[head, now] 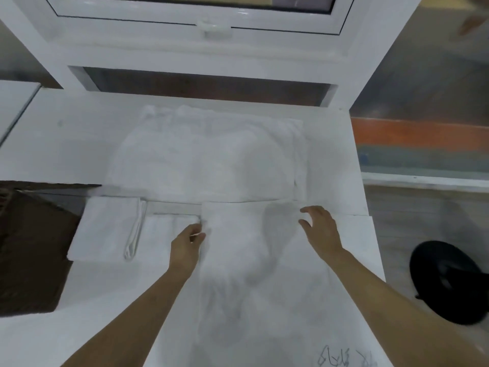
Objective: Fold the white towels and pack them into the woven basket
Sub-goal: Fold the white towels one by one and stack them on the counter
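Observation:
A white towel (246, 250) lies spread on the white table in front of me, running from mid-table down to the near edge. My left hand (186, 246) pinches its upper left edge. My right hand (321, 229) hovers at the towel's upper right corner with fingers spread and loosely bent, holding nothing. A loose heap of white towels (209, 152) lies behind it. A folded white towel (111, 229) sits at the left. The dark woven basket (29, 247) stands at the far left, partly cut off.
The white table (344, 160) ends at the right above a wooden floor, where a black round object (449, 282) lies. A white window frame (209, 27) rises behind the table. Scribbled writing marks the table's near right edge.

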Demonstrator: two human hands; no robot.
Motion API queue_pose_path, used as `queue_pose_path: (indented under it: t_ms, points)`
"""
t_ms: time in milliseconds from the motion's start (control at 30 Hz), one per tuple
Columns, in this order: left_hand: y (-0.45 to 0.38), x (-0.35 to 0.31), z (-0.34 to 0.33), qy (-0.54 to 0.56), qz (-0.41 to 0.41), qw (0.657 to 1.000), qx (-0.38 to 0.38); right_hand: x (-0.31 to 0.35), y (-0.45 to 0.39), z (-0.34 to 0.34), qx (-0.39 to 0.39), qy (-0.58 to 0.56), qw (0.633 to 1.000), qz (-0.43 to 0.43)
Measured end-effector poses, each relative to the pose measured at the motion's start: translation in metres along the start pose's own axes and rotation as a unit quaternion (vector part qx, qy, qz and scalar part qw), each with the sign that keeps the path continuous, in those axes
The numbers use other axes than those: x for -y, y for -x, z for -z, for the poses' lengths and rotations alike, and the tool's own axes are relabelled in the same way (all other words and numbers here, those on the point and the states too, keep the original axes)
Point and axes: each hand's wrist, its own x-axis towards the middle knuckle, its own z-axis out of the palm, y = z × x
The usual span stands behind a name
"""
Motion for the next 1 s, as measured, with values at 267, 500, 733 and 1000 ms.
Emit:
queue_pose_path:
  t_ms: [267, 500, 733, 1000]
  points:
    - [0.091, 0.072, -0.036, -0.17, -0.174, 0.958, 0.155, -0.026, 0.156, -0.049, 0.125, 0.045, 0.987, 0.091]
    - [0.135, 0.142, -0.036, -0.336, -0.332, 0.846, 0.247, -0.054, 0.223, -0.076, 0.188, 0.084, 0.975, 0.083]
    - [0.145, 0.14, -0.025, -0.324, -0.337, 0.864, 0.188, -0.045, 0.244, -0.085, 0.119, 0.122, 0.982, 0.078]
    - [0.152, 0.064, 0.001, -0.218, -0.351, 0.904, 0.11, -0.029, 0.272, -0.054, -0.044, 0.063, 0.994, 0.079]
